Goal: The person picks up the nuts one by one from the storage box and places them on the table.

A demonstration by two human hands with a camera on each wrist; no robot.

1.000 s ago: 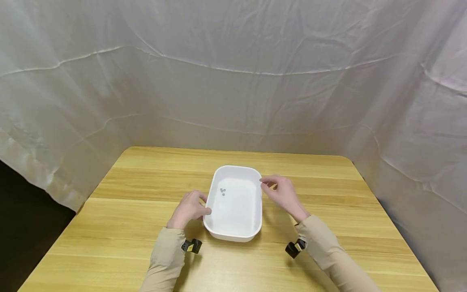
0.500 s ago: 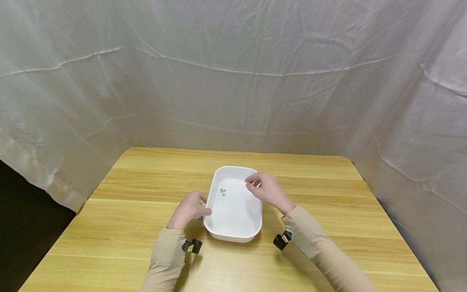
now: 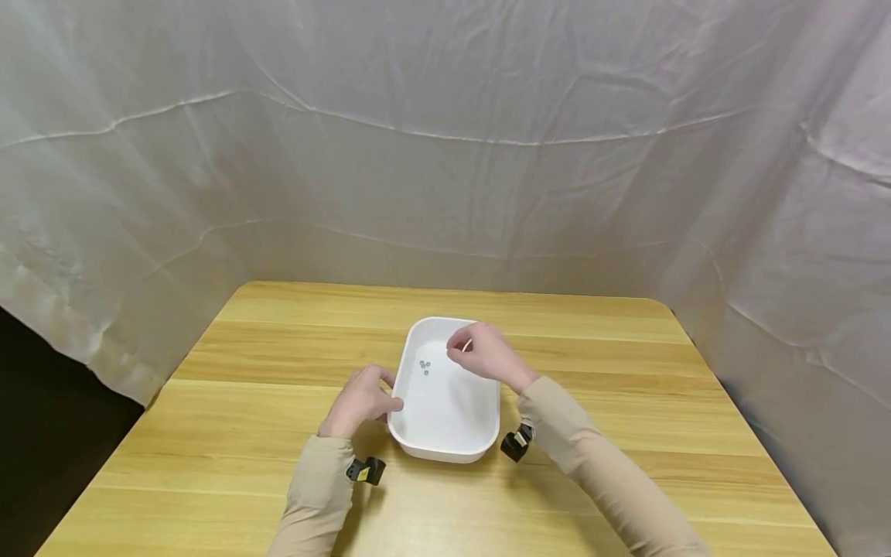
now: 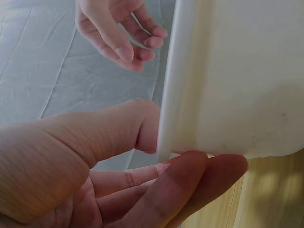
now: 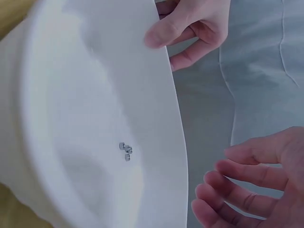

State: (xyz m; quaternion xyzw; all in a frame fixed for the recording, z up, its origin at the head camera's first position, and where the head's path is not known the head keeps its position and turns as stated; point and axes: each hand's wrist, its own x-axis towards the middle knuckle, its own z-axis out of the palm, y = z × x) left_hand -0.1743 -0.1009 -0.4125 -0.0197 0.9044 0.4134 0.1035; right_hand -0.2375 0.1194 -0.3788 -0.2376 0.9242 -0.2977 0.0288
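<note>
A white rectangular tray [image 3: 448, 422] with rounded corners stands on the table. Several small metal nuts [image 5: 127, 149] lie close together on its floor, towards the left side in the head view. My left hand [image 3: 358, 402] grips the tray's left wall; in the left wrist view its thumb [image 4: 128, 126] is at the rim, with fingers on the other side. Above the tray's far right part hovers my right hand [image 3: 487, 357], its fingers loosely bent, apart from the nuts. Nothing shows between those fingers in the right wrist view.
The wooden table [image 3: 264, 433] extends around the tray on all sides. A pale grey curtain [image 3: 445, 193] hangs behind it and along both sides. Each wrist carries a small black camera [image 3: 517, 442].
My right hand has moved left from beside the tray's right rim to over its inside. The left hand, tray and nuts have stayed in place.
</note>
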